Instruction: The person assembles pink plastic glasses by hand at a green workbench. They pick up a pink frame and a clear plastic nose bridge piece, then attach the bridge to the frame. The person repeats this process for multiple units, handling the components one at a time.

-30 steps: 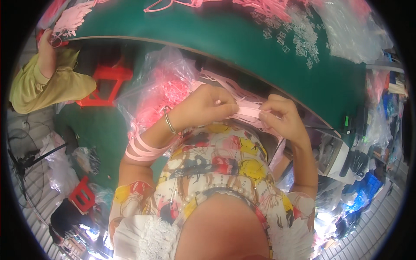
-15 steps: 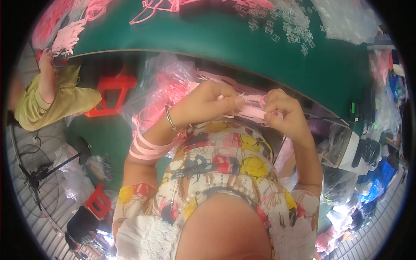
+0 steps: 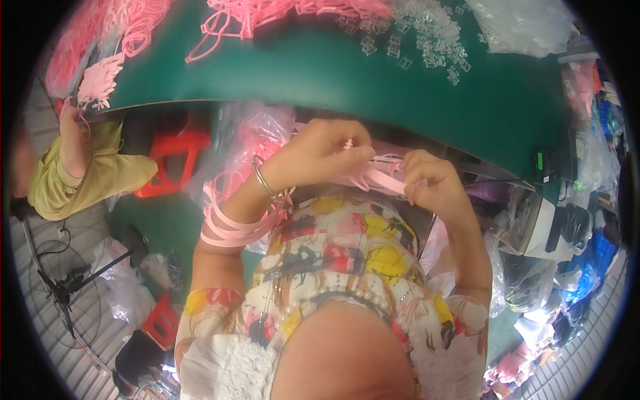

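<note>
Just off the table's near edge, my left hand is closed with thumb and fingers pinching light pink elastic straps. A short run of the straps stretches across to my right hand, whose curled fingers grip the other end. The exact ends inside both fists are hidden. More pink straps hang in loops around my left forearm, below a metal bangle. Beneath and beside my left hand, a clear plastic bag holds a bright pink tangle of straps.
On the green table lie heaped pink straps, many small clear plastic buckles and a clear bag. At left sit a red stool and a person in yellow-green. A fan stands lower left; an open box is at right.
The view has tilted slightly, showing more of the pink heap on the table. My right hand has moved slightly down, and the straps between my hands now slant.
</note>
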Demonstrator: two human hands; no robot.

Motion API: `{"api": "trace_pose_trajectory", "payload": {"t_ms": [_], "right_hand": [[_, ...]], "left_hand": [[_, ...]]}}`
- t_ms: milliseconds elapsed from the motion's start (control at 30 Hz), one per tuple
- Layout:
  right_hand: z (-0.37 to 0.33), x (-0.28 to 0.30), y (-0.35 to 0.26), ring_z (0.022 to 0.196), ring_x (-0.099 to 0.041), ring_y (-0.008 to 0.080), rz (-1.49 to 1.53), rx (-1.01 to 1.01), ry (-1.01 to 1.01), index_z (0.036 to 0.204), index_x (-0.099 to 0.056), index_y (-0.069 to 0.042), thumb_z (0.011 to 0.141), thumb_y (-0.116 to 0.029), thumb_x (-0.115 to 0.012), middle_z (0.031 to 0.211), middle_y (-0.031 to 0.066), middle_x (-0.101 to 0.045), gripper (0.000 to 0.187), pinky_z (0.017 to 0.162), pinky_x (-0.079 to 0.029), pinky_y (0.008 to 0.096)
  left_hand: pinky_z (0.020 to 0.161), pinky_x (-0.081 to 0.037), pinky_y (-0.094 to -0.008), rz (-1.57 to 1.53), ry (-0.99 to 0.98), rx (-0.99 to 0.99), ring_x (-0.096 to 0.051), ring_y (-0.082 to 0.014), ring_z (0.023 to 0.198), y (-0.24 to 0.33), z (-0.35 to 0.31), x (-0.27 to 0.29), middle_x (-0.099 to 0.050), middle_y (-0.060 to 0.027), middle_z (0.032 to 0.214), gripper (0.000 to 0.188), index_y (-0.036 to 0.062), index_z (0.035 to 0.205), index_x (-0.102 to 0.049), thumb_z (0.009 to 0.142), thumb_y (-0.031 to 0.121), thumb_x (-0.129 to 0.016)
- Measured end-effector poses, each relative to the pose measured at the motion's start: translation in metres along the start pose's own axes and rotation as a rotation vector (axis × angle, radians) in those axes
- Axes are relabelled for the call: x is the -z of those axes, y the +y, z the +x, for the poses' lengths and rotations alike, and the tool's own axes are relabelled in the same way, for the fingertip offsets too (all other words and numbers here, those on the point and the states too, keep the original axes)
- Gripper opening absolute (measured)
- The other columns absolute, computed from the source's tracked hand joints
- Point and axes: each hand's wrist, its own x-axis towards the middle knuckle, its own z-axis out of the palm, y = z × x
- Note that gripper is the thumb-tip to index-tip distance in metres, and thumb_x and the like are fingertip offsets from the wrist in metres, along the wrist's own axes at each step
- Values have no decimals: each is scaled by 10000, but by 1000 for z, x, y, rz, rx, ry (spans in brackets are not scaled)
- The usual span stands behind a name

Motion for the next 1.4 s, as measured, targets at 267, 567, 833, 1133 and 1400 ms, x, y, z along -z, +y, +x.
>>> {"api": "trace_pose_trajectory", "payload": {"t_ms": [267, 567, 833, 1133, 1400], "right_hand": [[4, -5, -3, 778, -490, 172, -61, 16, 22, 646, -602, -34, 657, -14, -634, 719, 35, -548, 39, 738, -372, 304], [3, -6, -6, 767, -478, 177, -63, 49, -19, 654, -590, -26, 661, -17, -628, 702, 39, -529, 40, 730, -369, 305], [7, -2, -19, 747, -495, 214, -288, 192, 27, 642, -576, -54, 636, -79, -638, 691, 40, -526, 67, 794, -374, 350], [5, -5, -27, 731, -488, 209, -458, 176, 35, 632, -575, -83, 626, -76, -618, 662, 23, -508, 44, 820, -349, 348], [8, -3, -19, 705, -487, 205, -343, 155, -5, 628, -571, -64, 630, -69, -604, 661, 32, -511, 34, 741, -371, 332]], "left_hand": [[639, -476, -384, 719, 507, -438, -583, -303, 729, -15, 102, 1, -584, -106, 811, 162, 72, 934, -651, 776, 111, -657], [726, -468, -376, 944, 457, -433, -573, -301, 851, -16, 130, 3, -593, -103, 885, 164, 83, 894, -655, 731, 78, -669], [696, -449, -234, -104, -20, 14, -560, -97, 746, 2, 49, -20, -628, -12, 831, 97, 29, 894, -636, 849, 115, -636], [668, -421, -238, -134, -78, 32, -523, -81, 736, 16, 6, -25, -637, -14, 824, 112, 36, 888, -665, 802, 108, -665], [652, -461, -335, 254, 35, -309, -583, -240, 743, 17, -1, -34, -627, -88, 800, 157, 25, 848, -645, 693, -3, -643]]}}
